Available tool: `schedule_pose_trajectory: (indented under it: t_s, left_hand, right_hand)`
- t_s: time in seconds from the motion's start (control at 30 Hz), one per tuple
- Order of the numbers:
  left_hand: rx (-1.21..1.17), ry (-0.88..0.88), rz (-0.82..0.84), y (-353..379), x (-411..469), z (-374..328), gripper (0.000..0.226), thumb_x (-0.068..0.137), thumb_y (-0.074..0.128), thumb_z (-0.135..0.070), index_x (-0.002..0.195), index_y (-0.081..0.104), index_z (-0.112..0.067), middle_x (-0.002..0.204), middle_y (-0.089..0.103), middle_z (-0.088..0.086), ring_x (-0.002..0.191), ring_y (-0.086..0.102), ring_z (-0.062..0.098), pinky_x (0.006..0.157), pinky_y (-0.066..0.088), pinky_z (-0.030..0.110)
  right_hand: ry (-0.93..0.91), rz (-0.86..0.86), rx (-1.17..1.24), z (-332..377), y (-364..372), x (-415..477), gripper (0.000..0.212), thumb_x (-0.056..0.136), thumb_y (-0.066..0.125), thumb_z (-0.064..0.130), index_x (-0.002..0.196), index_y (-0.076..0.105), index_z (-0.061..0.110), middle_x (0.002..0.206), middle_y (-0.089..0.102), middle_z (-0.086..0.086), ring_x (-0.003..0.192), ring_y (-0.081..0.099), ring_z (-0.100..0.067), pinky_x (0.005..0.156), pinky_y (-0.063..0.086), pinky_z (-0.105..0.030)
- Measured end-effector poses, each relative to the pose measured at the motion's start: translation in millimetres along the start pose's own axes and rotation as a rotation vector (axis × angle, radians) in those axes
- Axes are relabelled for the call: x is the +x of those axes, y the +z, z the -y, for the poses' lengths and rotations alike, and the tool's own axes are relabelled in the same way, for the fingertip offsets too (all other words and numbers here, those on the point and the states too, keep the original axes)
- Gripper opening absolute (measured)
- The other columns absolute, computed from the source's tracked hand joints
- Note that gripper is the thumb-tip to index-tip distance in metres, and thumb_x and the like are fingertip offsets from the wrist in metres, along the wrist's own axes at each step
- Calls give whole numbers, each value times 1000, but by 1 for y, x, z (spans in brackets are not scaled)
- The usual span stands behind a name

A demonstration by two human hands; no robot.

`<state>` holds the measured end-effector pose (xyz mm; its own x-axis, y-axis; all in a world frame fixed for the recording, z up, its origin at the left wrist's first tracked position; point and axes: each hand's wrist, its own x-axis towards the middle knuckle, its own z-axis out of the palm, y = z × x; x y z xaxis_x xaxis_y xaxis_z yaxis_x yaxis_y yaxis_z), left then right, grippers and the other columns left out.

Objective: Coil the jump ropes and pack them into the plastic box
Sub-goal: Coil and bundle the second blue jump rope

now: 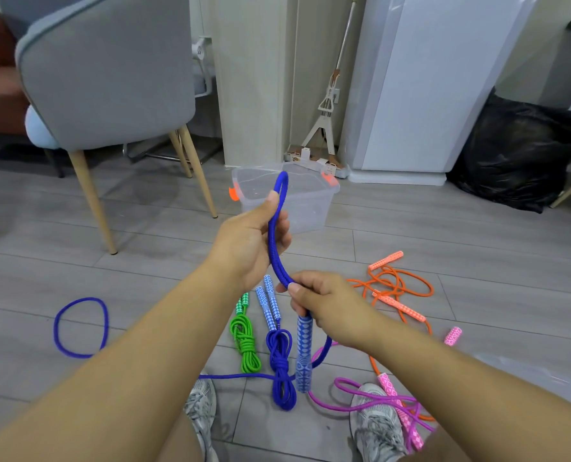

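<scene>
Under my right hand (327, 305), on the grey plank floor (444, 228), lie a coiled green jump rope (245, 348) and a coiled blue jump rope (280, 361), their handles pointing away from me. Right of those fingers sprawl a loose orange jump rope (394, 285) and, closer to me, a purple jump rope (370, 395) with pink handles. A grey chair (110, 71) stands well left of my left hand (247, 241).

Just beyond my left fingertips sits the clear plastic box (310, 201) with orange latches, its top open, showing only see-through walls.

My left thumb and fingers curl round the blue braided jump rope (273, 241), folded double, its bend sticking up past my thumb. The strands run down, roughly upright, to my right thumb and forefinger, which pinch them. The blue-and-white patterned handle (304, 351) hangs straight down beneath those fingers.
</scene>
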<state>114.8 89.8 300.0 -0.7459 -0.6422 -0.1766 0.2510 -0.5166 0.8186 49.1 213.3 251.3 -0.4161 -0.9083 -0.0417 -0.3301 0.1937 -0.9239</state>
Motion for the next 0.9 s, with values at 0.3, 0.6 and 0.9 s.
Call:
schedule_pose_trajectory:
  t_s: [0.3, 0.6, 0.9]
  left_hand:
    - [83, -8, 2, -5, 2, 5, 27, 96, 50, -28, 74, 47, -14, 55, 44, -6, 39, 29, 5, 38, 29, 17]
    - [123, 206, -247, -31, 11, -10, 28, 98, 46, -26, 74, 48, -13, 58, 37, -3, 39, 26, 5, 38, 26, 18]
    - [162, 315, -358, -63, 12, -33, 20, 98, 46, -12, 82, 58, -9, 64, 39, -1, 46, 31, 5, 42, 29, 16]
  right_hand:
    - [58, 31, -122, -5, -7, -7, 26, 98, 44, 19, 103, 64, 3, 74, 60, 2, 48, 42, 0, 50, 32, -10]
    - [107, 26, -427, -38, -50, -20, 25, 97, 46, 28, 92, 68, 16, 76, 63, 14, 64, 52, 9, 67, 39, -19]
    - [221, -23, -532, -62, -77, -26, 11, 97, 44, 25, 89, 50, 22, 65, 61, 4, 63, 52, -11, 66, 45, -30]
